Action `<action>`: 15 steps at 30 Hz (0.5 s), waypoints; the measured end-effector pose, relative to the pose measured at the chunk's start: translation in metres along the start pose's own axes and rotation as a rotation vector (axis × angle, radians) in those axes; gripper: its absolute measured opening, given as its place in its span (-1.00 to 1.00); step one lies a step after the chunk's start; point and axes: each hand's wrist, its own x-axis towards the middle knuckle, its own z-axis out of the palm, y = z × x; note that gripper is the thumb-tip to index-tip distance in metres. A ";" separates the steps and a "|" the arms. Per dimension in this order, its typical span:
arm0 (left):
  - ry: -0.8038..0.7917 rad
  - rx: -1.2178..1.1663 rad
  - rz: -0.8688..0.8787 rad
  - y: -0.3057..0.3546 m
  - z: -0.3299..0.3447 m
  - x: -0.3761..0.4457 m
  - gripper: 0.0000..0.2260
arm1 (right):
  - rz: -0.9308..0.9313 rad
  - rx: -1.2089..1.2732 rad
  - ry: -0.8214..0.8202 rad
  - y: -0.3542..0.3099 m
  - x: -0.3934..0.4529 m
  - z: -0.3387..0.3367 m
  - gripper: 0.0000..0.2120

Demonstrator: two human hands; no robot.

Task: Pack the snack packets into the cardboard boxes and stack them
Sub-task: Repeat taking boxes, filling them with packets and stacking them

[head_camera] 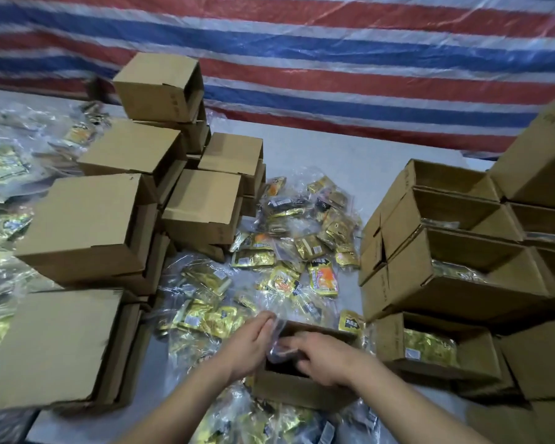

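The person is in the filling step: both hands work over the open cardboard box (302, 376) that sits near the bottom centre, pushing a clear plastic bag (277, 342) of snacks down into it. The left hand (253, 341) has its fingers fairly straight against the bag's left side; the right hand (321, 354) curls its fingers over the bag inside the box, though motion blur leaves the exact pinch unsure. The next move likely calls for seating the bag flat below the rim so the flaps can fold shut, then lifting the box onto a stack. Loose snack packets (289, 251) lie scattered on the grey surface (318, 155) between the two groups of boxes, too many and too overlapped to count, with more at the far left and the near edge. On the left, about seven closed box stacks (87, 229) show. On the right, roughly seven open boxes (455, 261) stand side by side, at least three showing packets inside, with a few closed ones beside them. A striped tarpaulin (334, 59) hangs behind.
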 end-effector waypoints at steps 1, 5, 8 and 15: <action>0.016 -0.001 0.003 -0.001 0.000 0.000 -0.71 | 0.019 -0.048 -0.022 0.001 0.008 0.003 -0.50; 0.046 -0.003 0.017 -0.004 0.004 0.001 -0.78 | 0.099 0.039 -0.182 0.009 0.025 0.014 -0.59; 0.044 0.032 0.001 -0.010 0.007 0.000 -0.83 | 0.154 0.141 -0.194 0.013 0.024 0.019 -0.62; 0.070 0.025 0.034 -0.010 0.009 -0.001 -0.81 | 0.223 0.330 -0.148 0.011 0.017 0.011 -0.66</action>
